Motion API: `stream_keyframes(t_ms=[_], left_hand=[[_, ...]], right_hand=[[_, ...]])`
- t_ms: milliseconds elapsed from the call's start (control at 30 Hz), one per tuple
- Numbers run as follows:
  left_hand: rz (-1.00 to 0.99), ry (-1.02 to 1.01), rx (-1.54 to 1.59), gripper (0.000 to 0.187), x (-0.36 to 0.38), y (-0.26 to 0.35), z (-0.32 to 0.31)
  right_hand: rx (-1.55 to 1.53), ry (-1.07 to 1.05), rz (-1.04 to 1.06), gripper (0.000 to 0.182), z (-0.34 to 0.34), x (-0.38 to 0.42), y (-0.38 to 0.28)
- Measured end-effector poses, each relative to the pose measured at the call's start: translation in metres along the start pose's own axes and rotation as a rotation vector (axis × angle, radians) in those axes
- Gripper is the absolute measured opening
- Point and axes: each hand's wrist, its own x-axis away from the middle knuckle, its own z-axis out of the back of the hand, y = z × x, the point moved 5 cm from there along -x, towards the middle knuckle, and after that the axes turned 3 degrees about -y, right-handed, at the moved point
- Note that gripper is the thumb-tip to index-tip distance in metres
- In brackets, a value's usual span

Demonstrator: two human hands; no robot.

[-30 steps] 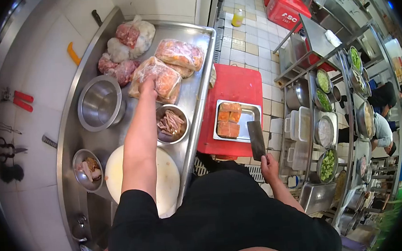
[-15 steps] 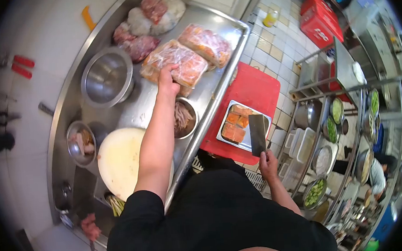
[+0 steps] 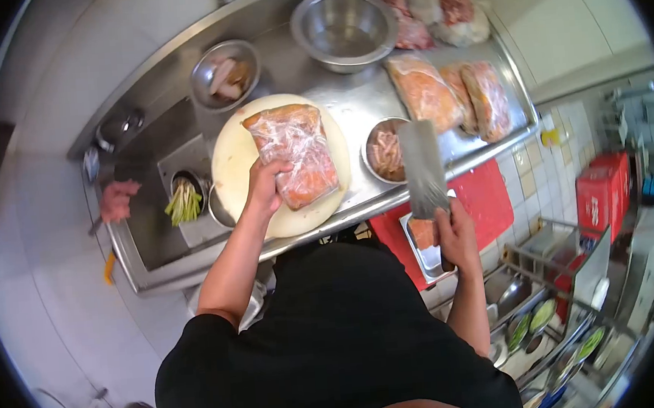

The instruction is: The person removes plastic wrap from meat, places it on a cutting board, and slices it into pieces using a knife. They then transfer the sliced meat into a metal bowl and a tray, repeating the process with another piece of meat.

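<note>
A plastic-wrapped slab of orange-pink meat (image 3: 297, 149) lies over the round white cutting board (image 3: 231, 150). My left hand (image 3: 267, 187) is closed on the slab's near left edge, thumb on top. My right hand (image 3: 458, 234) grips the handle of a cleaver (image 3: 424, 163), its broad blade pointing away from me. Below the blade in this view is a metal tray (image 3: 431, 265) with orange pieces (image 3: 422, 231) in it, partly hidden by the hand. Close to the blade stands a metal bowl (image 3: 371, 167) of pale meat strips (image 3: 386, 154).
More wrapped slabs (image 3: 425, 95) lie at the right of the steel sink counter (image 3: 335, 101). Behind are bagged meat (image 3: 457, 5) and a large steel bowl (image 3: 308, 42). Green stalks (image 3: 183, 201) sit in the sink at left. The tray rests on a red surface (image 3: 490, 200).
My left hand has brought a wrapped slab from the pile onto the cutting board. The cleaver has risen from over the tray toward the counter edge. The view has turned left.
</note>
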Motion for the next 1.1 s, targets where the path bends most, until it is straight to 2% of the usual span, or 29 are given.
stream_keyframes(t_ms=[67,133,200,233,267,300,333,400,433,467,500,533,567,767,833,867,1000,1100], left_hand=[[-0.051,0.076,0.026,0.055,0.001,-0.01,0.033],[0.013,0.173,0.076,0.048,0.002,-0.028,0.064],[-0.033,0.198,0.1,0.041,0.017,-0.029,0.067],[-0.04,0.219,-0.062,0.047,0.025,-0.03,0.072],[-0.049,0.237,-0.224,0.054,0.031,-0.03,0.077],[-0.18,0.276,-0.269,0.062,0.035,-0.038,0.086],[-0.179,0.275,-0.254,0.062,0.051,-0.035,0.084],[-0.7,0.338,-1.139,0.072,0.096,0.01,0.059],[-0.668,0.145,-1.198,0.076,0.093,0.005,0.06],[-0.674,0.144,-1.186,0.076,0.093,0.007,0.064],[-0.701,-0.059,-1.324,0.074,0.092,0.004,0.059],[-0.723,-0.271,-1.454,0.073,0.092,-0.002,0.054],[-0.755,-0.273,-1.507,0.07,0.092,0.0,0.056],[-0.856,-0.247,-1.561,0.074,0.079,-0.002,0.071],[-0.838,-0.252,-1.546,0.074,0.078,-0.003,0.074],[-0.819,-0.248,-1.537,0.075,0.076,-0.004,0.075],[-0.874,-0.218,-1.532,0.074,0.071,-0.008,0.079],[-0.853,-0.237,-1.47,0.073,0.069,-0.009,0.081]], right_hand=[[0.192,-0.183,0.028,0.032,-0.04,-0.019,-0.064],[0.346,-0.259,0.258,0.049,-0.078,-0.043,-0.089],[0.508,-0.395,0.411,0.062,-0.116,-0.055,-0.136],[0.524,-0.403,0.413,0.062,-0.133,-0.061,-0.156],[0.668,-0.461,0.433,0.063,-0.153,-0.068,-0.175],[0.812,-0.518,0.449,0.063,-0.171,-0.074,-0.187],[0.826,-0.52,0.448,0.063,-0.186,-0.084,-0.197],[1.01,-0.588,0.607,0.069,-0.218,-0.097,-0.218],[1.024,-0.585,0.606,0.069,-0.232,-0.099,-0.238],[1.113,-0.66,0.458,0.072,-0.246,-0.098,-0.257],[1.195,-0.731,0.302,0.075,-0.259,-0.098,-0.266],[1.205,-0.725,0.295,0.075,-0.27,-0.102,-0.273],[1.224,-0.747,0.285,0.077,-0.279,-0.105,-0.278],[1.343,-0.786,0.231,0.087,-0.327,-0.126,-0.292],[1.377,-0.765,0.255,0.082,-0.332,-0.115,-0.297],[1.409,-0.746,0.289,0.078,-0.333,-0.11,-0.299],[1.452,-0.725,0.256,0.081,-0.324,-0.088,-0.285],[1.413,-0.648,0.31,0.08,-0.305,-0.07,-0.272]])
